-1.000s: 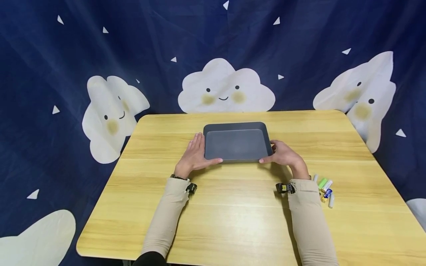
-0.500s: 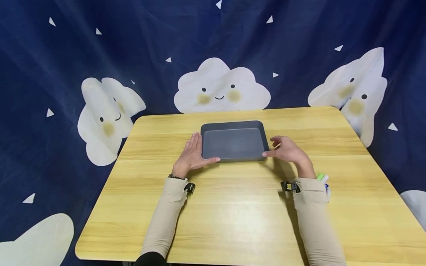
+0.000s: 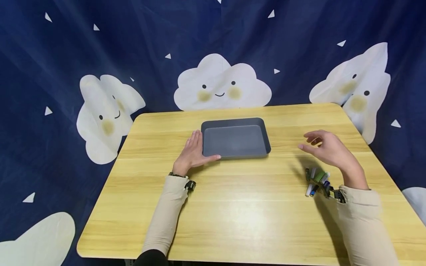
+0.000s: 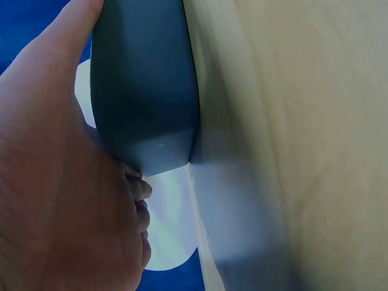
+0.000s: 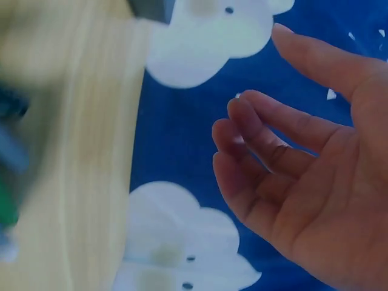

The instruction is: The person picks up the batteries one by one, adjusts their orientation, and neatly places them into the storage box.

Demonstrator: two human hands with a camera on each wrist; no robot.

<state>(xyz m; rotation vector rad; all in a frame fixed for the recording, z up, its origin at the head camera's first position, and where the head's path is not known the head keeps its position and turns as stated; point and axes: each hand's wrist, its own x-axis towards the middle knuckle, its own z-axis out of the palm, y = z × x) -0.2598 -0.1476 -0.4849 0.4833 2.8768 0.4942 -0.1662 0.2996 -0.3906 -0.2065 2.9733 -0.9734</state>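
Note:
A shallow dark grey rectangular tray (image 3: 235,140) lies on the table, its inside bare. My left hand (image 3: 191,155) rests at its near left corner, straight fingers along the left side and thumb along the front wall. In the left wrist view the tray's outer wall (image 4: 145,79) stands close beside the palm. My right hand (image 3: 327,147) hangs above the table, right of the tray, fingers loosely bent and holding nothing. Just below it lies a small pile of batteries (image 3: 319,176) in green, white, blue and dark colours, partly behind the wrist camera.
The wooden table (image 3: 233,207) has rounded corners. Behind it hangs a dark blue curtain (image 3: 159,33) with white clouds. In the right wrist view the batteries (image 5: 7,203) show blurred at the left edge.
My right hand has let go of the tray's right side and moved right, over by the batteries. The left hand stays at the tray's corner.

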